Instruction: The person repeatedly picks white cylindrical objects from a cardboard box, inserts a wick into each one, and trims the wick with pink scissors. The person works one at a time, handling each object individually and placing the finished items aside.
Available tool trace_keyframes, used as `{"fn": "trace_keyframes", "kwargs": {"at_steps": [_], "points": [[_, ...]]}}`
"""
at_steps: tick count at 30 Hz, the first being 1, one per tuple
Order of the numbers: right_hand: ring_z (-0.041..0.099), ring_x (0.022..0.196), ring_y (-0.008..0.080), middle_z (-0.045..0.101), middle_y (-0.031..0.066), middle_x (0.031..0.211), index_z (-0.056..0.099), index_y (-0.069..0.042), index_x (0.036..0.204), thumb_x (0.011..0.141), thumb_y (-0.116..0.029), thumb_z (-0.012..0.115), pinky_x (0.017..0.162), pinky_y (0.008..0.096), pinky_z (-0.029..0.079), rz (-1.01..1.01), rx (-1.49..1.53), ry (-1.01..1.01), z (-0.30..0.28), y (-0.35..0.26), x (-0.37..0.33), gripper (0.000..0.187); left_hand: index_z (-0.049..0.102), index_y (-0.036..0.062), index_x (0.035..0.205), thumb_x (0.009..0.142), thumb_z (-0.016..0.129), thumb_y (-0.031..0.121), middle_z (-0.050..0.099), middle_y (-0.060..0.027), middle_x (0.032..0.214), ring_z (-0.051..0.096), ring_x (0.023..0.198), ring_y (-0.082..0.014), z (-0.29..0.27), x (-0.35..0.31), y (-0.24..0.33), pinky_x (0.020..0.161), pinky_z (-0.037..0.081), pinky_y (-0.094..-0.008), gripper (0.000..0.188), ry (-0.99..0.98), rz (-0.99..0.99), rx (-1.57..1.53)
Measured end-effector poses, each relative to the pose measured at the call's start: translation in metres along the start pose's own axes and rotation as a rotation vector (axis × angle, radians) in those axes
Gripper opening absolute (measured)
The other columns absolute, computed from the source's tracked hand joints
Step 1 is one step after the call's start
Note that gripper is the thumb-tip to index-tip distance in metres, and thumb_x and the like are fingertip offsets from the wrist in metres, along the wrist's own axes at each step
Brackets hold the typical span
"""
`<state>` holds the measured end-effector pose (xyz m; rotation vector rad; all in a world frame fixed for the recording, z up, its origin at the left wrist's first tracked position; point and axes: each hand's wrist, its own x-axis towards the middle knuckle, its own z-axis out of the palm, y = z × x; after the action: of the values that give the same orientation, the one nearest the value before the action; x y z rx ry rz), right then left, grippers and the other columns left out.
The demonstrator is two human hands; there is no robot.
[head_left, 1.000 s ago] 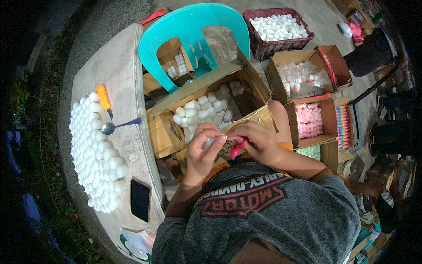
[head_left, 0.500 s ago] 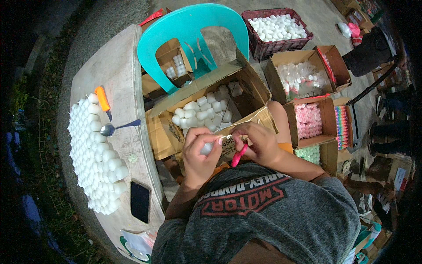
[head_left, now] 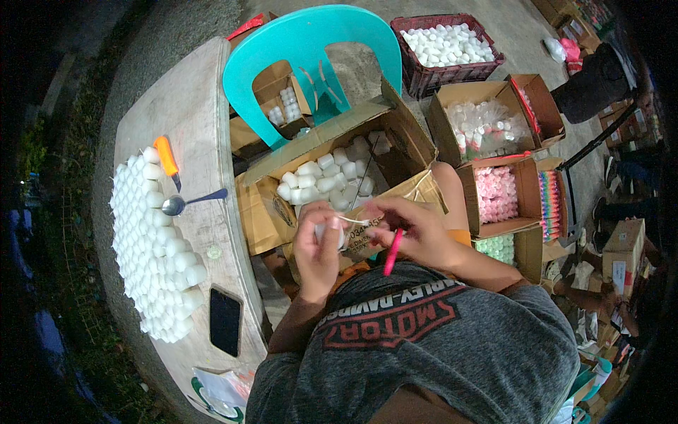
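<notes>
My left hand (head_left: 316,249) is closed around a small white cup (head_left: 329,232) held over my lap. My right hand (head_left: 413,227) grips a pink stick-like tool (head_left: 392,253) that points down, and its fingers pinch a thin white strip (head_left: 353,220) that reaches across to the cup. Just beyond both hands stands an open cardboard box (head_left: 395,138) holding several white cups (head_left: 321,178).
A wooden table (head_left: 201,106) on my left carries many white cups (head_left: 159,244), a spoon (head_left: 185,203), an orange cutter (head_left: 167,159) and a black phone (head_left: 225,321). A teal plastic chair (head_left: 311,46), a red crate of cups (head_left: 445,46) and boxes of pink and clear cups (head_left: 494,191) stand around.
My hands have dropped a little toward my lap. The right hand has drawn the thin white strip out sideways from the cup in my left hand.
</notes>
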<state>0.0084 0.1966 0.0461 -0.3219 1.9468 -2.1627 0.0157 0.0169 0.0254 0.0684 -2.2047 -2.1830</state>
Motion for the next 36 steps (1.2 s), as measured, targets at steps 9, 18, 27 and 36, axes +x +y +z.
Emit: {"fn": "trace_keyframes", "kwargs": {"at_steps": [9,18,27,36], "points": [[0.064,0.082,0.0261,0.066,0.0115,0.086,0.064,-0.009,0.099,0.073,-0.006,0.055,0.074,0.0386,0.050,-0.178,-0.886,-0.405,-0.018,-0.007,-0.016,0.027,0.047,0.0000,0.115,0.092,0.050,0.016,0.051,-0.0097,0.106,0.051,0.096,-0.0167,-0.029,0.036,-0.022,0.077,0.045,-0.0262,0.028,-0.055,0.433,0.838],[0.058,0.082,0.0262,0.061,0.0096,0.080,0.059,-0.006,0.110,0.070,-0.028,0.070,0.067,0.0326,0.045,-0.285,-1.075,-0.142,-0.076,-0.007,0.008,0.047,0.048,0.0047,0.093,0.084,0.048,0.026,0.053,-0.0069,0.080,0.051,0.063,-0.0134,-0.017,0.015,-0.005,0.058,0.044,-0.0260,0.023,-0.341,-0.324,-0.391],[0.063,0.068,0.0174,0.065,0.0090,0.076,0.028,-0.005,0.137,0.080,-0.026,0.070,0.059,0.0262,0.050,0.398,0.395,-0.906,-0.091,0.025,-0.021,0.075,0.045,0.0043,0.089,0.087,0.041,0.014,0.052,-0.0071,0.076,0.050,0.060,-0.0127,-0.038,0.026,-0.006,0.051,0.039,-0.0236,0.011,-0.080,-0.293,-0.284],[0.057,0.071,0.0112,0.059,0.0027,0.079,0.045,-0.003,0.123,0.083,-0.013,0.066,0.065,0.0211,0.045,0.298,0.640,-0.635,-0.031,0.028,-0.011,0.046,0.052,-0.0024,0.107,0.087,0.049,0.028,0.057,-0.0185,0.105,0.050,0.065,-0.0140,-0.018,0.021,0.015,0.054,0.041,-0.0248,0.036,-0.267,-0.209,-0.677]]}}
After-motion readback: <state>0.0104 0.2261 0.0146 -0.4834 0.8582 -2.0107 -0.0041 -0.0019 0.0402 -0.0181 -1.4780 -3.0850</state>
